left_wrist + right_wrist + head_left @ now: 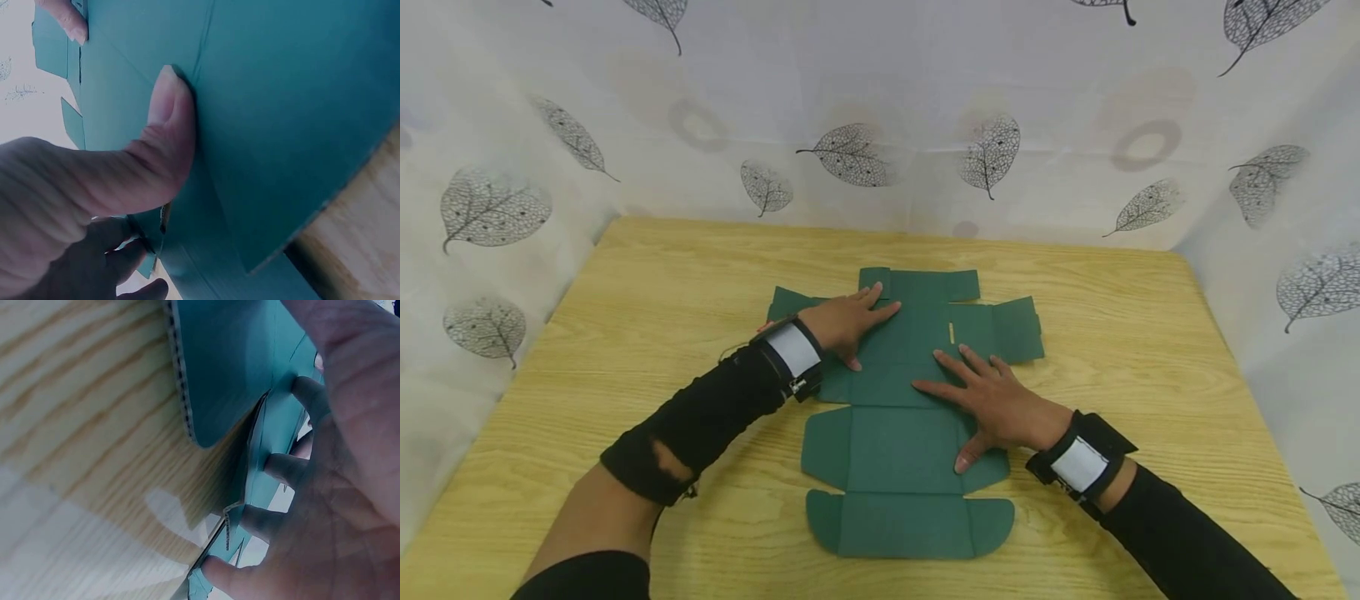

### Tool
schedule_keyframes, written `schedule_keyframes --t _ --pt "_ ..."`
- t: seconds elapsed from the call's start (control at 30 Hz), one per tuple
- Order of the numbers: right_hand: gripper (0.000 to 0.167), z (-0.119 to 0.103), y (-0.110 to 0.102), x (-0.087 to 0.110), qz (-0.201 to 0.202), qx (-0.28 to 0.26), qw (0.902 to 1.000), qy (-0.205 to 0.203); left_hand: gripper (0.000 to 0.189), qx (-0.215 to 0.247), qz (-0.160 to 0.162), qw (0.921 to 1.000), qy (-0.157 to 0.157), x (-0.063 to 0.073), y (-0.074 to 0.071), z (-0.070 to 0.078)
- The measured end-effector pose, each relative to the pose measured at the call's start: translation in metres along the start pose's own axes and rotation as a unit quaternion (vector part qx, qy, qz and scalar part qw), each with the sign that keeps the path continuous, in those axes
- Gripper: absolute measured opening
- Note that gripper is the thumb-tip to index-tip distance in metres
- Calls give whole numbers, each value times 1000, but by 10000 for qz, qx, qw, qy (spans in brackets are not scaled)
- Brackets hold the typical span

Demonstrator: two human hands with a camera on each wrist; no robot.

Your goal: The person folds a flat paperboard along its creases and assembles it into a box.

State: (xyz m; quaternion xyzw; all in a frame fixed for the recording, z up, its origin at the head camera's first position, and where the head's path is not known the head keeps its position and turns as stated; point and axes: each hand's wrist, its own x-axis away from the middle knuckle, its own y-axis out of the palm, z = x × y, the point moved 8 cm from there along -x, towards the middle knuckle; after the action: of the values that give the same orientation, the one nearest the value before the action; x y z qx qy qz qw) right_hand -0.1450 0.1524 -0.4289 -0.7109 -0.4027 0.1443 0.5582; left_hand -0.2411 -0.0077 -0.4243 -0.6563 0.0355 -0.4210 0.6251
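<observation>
A flat, unfolded dark green corrugated cardboard box (902,450), with creases and side flaps, lies on the table. My left hand (850,321) rests on its upper left part with fingers spread. In the left wrist view, the thumb (172,115) touches the board near a crease. My right hand (992,404) lies with spread fingers on the right side, below a small slot (951,333). In the right wrist view, its fingertips (275,464) touch the cardboard near the edge. Some left-side flaps are hidden under the left hand and wrist.
The light wooden table (1150,350) extends around the cardboard. A white cloth (910,100) printed with leaves hangs behind the table and at both sides. Black wrist straps (1082,462) with white patches are on both arms.
</observation>
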Motion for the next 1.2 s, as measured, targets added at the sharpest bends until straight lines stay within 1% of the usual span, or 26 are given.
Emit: schedule_keyframes --t 0.13,0.2,0.3,0.37,0.43,0.5,0.57,0.7,0.77,0.8,0.87,0.93,1.07,1.13,1.2 --pt "113 -1 -2 -1 32 20 10000 -13 112 16 35 10000 -49 0 -1 -1" --pt "113 -1 -3 0 51 6 10000 -25 112 46 145 9999 -8 0 0 -2" --pt "113 -1 -2 1 83 -35 10000 -42 111 26 515 9985 155 3 3 -4" --pt "113 -1 -2 1 99 -44 9999 -49 107 -23 851 9961 245 9 6 -4" --pt "113 -1 -1 1 117 -19 9999 -64 102 -42 1170 9927 295 18 8 -3" --pt "113 -1 0 0 109 0 9999 -71 95 36 1360 9902 313 28 13 -1" --pt "113 -2 1 0 94 24 9999 -84 89 197 1438 9889 322 40 19 2" --pt "114 -2 2 -1 80 59 9999 -88 78 602 1521 9856 440 65 31 10" --pt "114 -2 1 -1 94 68 9999 -88 71 766 1668 9818 481 77 34 14" --pt "114 -2 0 -1 109 74 9999 -90 68 800 1792 9793 498 84 36 16" --pt "114 -2 0 -1 107 73 9999 -61 61 856 2007 9750 428 95 40 20" --pt "114 -2 0 -1 99 29 9999 -43 57 970 2141 9716 276 104 44 22" --pt "113 -2 0 -1 78 -56 10000 -20 56 1527 2175 9640 60 116 54 26" --pt "113 -3 0 -2 106 -76 9999 -41 57 1794 2189 9591 37 119 56 28" --pt "113 -3 0 -2 95 -60 9999 -24 58 1882 2270 9555 48 121 56 29"
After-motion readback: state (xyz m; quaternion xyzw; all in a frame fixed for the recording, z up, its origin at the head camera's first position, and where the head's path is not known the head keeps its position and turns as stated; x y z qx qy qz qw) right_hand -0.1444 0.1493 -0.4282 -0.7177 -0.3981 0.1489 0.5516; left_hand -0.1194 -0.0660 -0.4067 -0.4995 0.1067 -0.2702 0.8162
